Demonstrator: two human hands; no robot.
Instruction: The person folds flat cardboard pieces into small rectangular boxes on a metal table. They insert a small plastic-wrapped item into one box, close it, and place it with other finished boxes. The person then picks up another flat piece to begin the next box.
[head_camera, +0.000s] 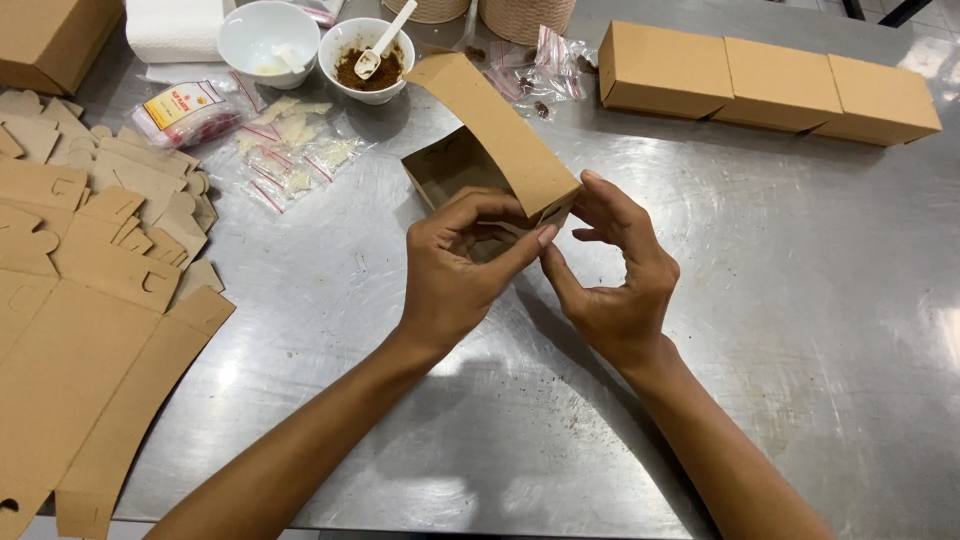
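Both forearms forward, left hand (455, 270) and right hand (610, 275) curled on open cardboard box (480, 150)

Between the hands, the box (490, 160) is matt brown cardboard. Under them the desk (780, 300) is brushed, scratched, shiny metal. Beyond them, the bowls (268, 38) look glossy white.

bare forearms, no sleeves — hands (540, 270) ringless, ungloved

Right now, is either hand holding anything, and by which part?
Both hands hold the open brown cardboard box at its near end: the left hand and right hand pinch the near corner under the raised lid flap.
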